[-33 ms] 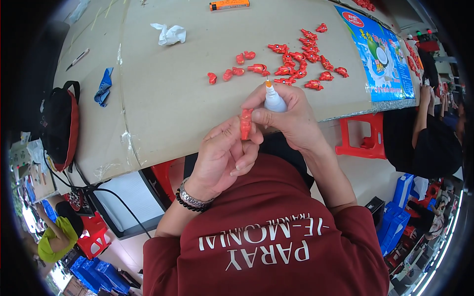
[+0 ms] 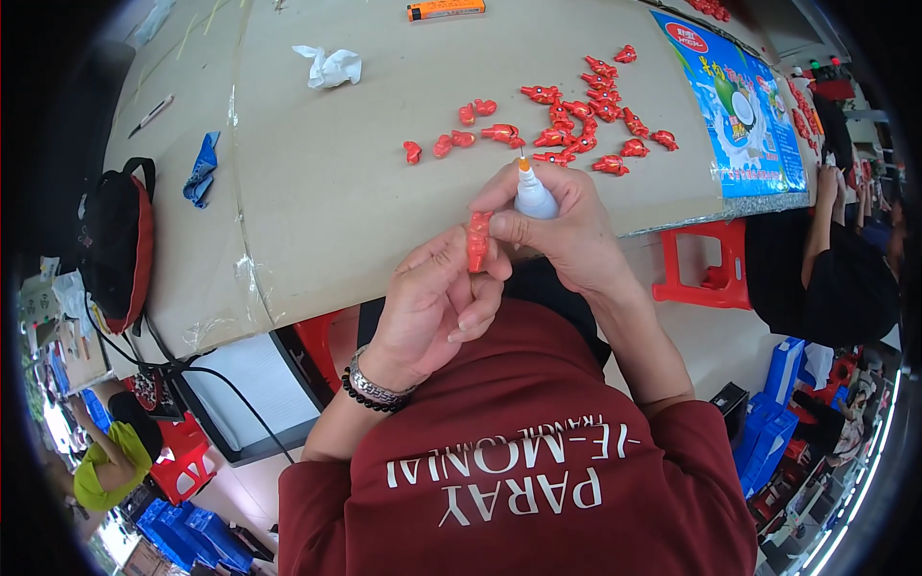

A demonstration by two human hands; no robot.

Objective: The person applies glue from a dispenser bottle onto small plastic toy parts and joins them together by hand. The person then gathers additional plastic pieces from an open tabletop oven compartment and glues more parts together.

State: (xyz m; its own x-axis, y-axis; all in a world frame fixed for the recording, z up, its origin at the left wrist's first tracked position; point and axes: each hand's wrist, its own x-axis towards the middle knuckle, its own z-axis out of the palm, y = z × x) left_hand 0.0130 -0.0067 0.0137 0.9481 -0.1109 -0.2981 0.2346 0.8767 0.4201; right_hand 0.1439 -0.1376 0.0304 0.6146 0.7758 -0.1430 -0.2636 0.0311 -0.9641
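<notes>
From where I stand, the person's left hand (image 2: pixel 432 300) is closed at the thumb and fingertips around a small red figure (image 2: pixel 478 242), held upright just past the table's near edge, the lower fingers loosely curled. The right hand (image 2: pixel 569 223) is partly closed around a white squeeze bottle (image 2: pixel 535 198) with an orange collar and a thin needle pointing up and away, while its thumb and forefinger meet the figure's upper end. I can't make out any label on the bottle. Most of the lettering is elsewhere: the maroon shirt (image 2: pixel 519 384) carries big white capitals across the chest, upside down from this angle, with a smaller row partly lost in a fold. At the right of the brown-covered table (image 2: pixel 327 211) lies a bright blue printed sheet (image 2: pixel 749 120) with a red oval badge, yellowish-green characters and a split coconut splashing white. At the far edge, a narrow orange packet (image 2: pixel 447 10) bears dark print too small to read. Beyond the hands, more red pieces (image 2: pixel 583 110) lie scattered, some showing dark eye-like spots. Farther left are a crumpled white tissue (image 2: pixel 331 68) and a folded blue scrap (image 2: pixel 201 173).
</notes>
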